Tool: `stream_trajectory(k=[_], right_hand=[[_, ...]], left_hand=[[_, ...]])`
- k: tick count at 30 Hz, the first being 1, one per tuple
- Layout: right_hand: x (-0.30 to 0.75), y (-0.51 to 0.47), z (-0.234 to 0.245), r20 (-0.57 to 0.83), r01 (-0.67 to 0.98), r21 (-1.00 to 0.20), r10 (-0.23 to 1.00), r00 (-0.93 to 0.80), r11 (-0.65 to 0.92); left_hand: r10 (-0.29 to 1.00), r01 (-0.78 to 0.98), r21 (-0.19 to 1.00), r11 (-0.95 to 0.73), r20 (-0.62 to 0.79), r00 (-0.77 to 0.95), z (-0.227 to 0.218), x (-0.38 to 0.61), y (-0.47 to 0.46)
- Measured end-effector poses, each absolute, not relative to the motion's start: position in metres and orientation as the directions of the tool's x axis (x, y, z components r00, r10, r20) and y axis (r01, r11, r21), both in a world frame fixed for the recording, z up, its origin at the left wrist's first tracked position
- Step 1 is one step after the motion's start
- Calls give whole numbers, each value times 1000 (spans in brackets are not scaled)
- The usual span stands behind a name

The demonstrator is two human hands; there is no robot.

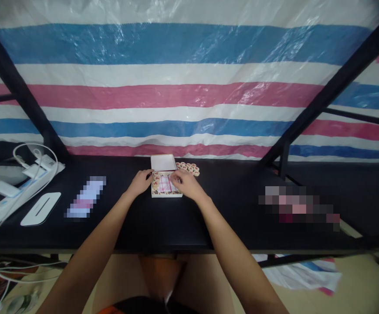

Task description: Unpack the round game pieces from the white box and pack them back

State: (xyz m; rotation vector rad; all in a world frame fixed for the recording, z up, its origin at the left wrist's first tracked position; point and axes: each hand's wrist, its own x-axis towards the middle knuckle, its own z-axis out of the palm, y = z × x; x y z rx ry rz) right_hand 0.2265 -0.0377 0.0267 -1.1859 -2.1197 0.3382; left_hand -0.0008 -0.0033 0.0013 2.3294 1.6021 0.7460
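A small white box (166, 196) stands on the black tabletop, its white lid (163, 162) tilted up behind it. Round Chinese chess pieces (156, 183) with red and black characters line its left and front sides. In its middle lies a folded sheet with pink lines (165, 183). My left hand (140, 181) has its fingers bent against the box's left rim near the lid. Over the right part of the box, my right hand (186, 182) has its fingers curled together; what they hold, if anything, is hidden. Behind that hand, several more loose pieces (191, 168) lie on the table.
To the left are a blurred-out phone-like object (86, 198), a white flat stand (41, 209) and a power strip (16, 192) with white cables. A pixelated item (297, 207) lies at the right. Black metal bars (22, 83) and a striped plastic sheet (176, 96) bound the table's back.
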Motion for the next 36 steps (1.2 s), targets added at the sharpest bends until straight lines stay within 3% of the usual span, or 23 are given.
stream_trajectory(k=[5, 8, 12, 16, 21, 25, 29, 31, 36], right_hand=[[191, -52, 23, 378, 643, -390, 752, -540, 659], [182, -55, 21, 368, 665, -338, 744, -557, 666], [174, -55, 20, 362, 732, -334, 798, -482, 594], [174, -50, 18, 376, 720, -405, 821, -430, 563], [211, -34, 19, 435, 741, -529, 882, -182, 414], [251, -25, 21, 274, 818, -564, 960, 55, 114], [268, -22, 18, 98, 858, -506, 982, 165, -94], [267, -21, 15, 73, 862, -496, 984, 164, -107], [261, -16, 5, 187, 845, -534, 977, 101, 15]], left_hand=[[918, 801, 460, -384, 284, 277, 0, -2, -1], [916, 797, 462, -390, 286, 283, -1, -3, 0], [908, 791, 457, -406, 298, 293, -1, -4, 1], [908, 792, 456, -406, 302, 291, 0, -4, 1], [915, 802, 454, -389, 294, 277, 0, -3, 0], [911, 794, 459, -398, 297, 285, 0, -3, 0], [914, 800, 454, -391, 292, 281, 0, -3, 0], [916, 801, 456, -388, 290, 279, 0, -3, 0], [911, 792, 462, -399, 296, 286, 0, -3, -1]])
